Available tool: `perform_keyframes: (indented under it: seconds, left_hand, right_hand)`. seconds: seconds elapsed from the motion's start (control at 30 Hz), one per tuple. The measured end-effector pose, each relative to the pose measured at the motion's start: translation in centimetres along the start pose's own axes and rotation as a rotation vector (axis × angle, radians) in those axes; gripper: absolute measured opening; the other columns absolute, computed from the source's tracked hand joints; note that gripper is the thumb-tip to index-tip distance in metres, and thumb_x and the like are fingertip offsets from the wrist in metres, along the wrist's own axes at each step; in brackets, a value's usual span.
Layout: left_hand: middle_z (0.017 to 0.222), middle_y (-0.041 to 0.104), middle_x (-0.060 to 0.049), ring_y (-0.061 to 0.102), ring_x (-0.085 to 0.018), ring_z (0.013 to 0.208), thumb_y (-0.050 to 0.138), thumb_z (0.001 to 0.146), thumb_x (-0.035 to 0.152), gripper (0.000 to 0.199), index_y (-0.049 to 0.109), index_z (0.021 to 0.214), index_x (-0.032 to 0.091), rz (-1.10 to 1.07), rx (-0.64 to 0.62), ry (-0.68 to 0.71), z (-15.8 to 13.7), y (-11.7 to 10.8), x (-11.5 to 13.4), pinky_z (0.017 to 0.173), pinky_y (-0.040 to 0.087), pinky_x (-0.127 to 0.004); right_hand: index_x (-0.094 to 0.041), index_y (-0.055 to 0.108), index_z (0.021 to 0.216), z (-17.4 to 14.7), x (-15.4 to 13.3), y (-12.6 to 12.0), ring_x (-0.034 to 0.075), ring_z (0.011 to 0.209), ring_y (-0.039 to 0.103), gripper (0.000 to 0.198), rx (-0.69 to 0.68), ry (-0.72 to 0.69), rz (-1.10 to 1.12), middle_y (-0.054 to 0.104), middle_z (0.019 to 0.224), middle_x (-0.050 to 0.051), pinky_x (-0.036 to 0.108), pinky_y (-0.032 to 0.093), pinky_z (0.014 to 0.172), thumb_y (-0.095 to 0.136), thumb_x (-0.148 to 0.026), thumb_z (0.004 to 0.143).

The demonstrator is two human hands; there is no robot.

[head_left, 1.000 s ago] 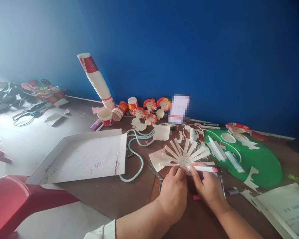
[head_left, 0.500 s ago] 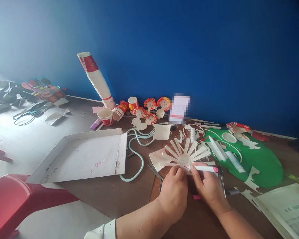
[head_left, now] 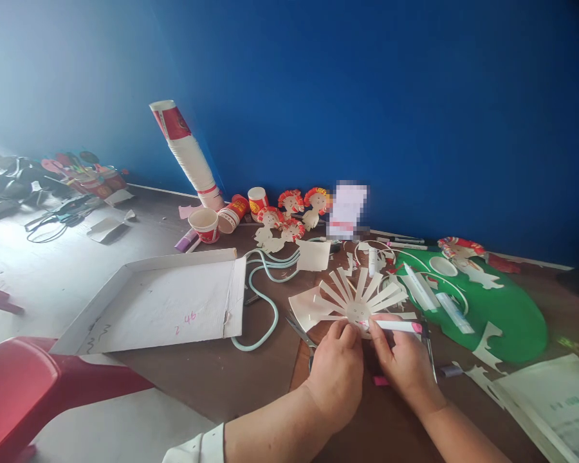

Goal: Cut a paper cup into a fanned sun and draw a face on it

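Note:
A paper cup cut into strips (head_left: 359,311) fans out over the brown table, with a small face drawn on its round base. My left hand (head_left: 338,363) is closed on the near edge of this cut cup. In my right hand (head_left: 406,360) is a white marker with a pink end (head_left: 399,326), its tip at the drawn face. A pink cap (head_left: 381,381) lies on the table between my wrists. Just left of my left hand rest scissors (head_left: 301,333), partly hidden by it.
A white box lid (head_left: 159,308) lies at left, beside a pale blue cord (head_left: 276,315). A leaning cup stack (head_left: 190,161) and several paper figures (head_left: 316,202) stand along the blue wall. Glue tubes (head_left: 456,313) and scraps lie on a green sheet (head_left: 516,315). A red stool (head_left: 24,399) is at lower left.
Almost nothing differs. Both hands hold the same place, and a little more pink shows by the marker tip on the drawn face.

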State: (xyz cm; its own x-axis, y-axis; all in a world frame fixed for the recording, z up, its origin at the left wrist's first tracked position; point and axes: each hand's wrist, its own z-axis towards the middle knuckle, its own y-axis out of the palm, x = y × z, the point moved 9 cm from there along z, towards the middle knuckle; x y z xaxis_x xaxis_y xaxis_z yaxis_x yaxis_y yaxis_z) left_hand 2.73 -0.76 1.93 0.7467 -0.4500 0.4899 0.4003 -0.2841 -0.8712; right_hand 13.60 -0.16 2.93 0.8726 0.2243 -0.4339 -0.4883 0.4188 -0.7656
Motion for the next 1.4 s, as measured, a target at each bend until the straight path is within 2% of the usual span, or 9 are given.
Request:
perform_keyframes:
  seconds: [0.3,0.53,0.93,1.4]
  left_hand:
    - [0.109,0.055,-0.011,0.047,-0.024,0.106,0.042,0.085,0.010,0.028,0.057,0.108,0.012,-0.019,-0.001,-0.003,-0.04,0.10,-0.02,0.095,0.046,-0.035]
    - [0.107,0.054,-0.011,0.047,-0.024,0.105,0.041,0.083,0.010,0.030,0.056,0.110,0.013,-0.027,0.060,0.043,-0.31,-0.09,0.14,0.094,0.046,-0.036]
    - [0.107,0.055,-0.010,0.048,-0.023,0.105,0.040,0.084,0.010,0.029,0.057,0.107,0.013,-0.009,0.045,0.001,-0.29,0.06,0.02,0.093,0.046,-0.034]
    - [0.108,0.056,-0.011,0.048,-0.023,0.106,0.038,0.086,0.013,0.030,0.057,0.110,0.012,0.010,0.090,-0.005,-0.31,0.26,-0.22,0.096,0.044,-0.034]
  right_hand:
    - [-0.019,0.059,0.093,0.06,0.05,0.06,0.023,0.077,0.068,0.024,-0.006,-0.002,0.013,0.070,0.082,0.009,0.031,0.053,0.067,0.044,-0.037,0.093]
    - [-0.018,0.058,0.095,0.00,0.17,-0.85,0.024,0.081,0.066,0.019,0.061,-0.005,0.093,0.069,0.086,0.011,0.035,0.053,0.072,0.048,-0.034,0.091]
    - [-0.018,0.058,0.096,-0.15,0.16,-0.62,0.024,0.083,0.066,0.022,0.052,-0.011,0.077,0.068,0.086,0.011,0.034,0.053,0.072,0.046,-0.037,0.092]
    - [-0.019,0.059,0.090,0.10,-0.36,-0.49,0.022,0.072,0.069,0.026,0.054,-0.050,0.068,0.070,0.080,0.009,0.030,0.053,0.062,0.042,-0.038,0.094]
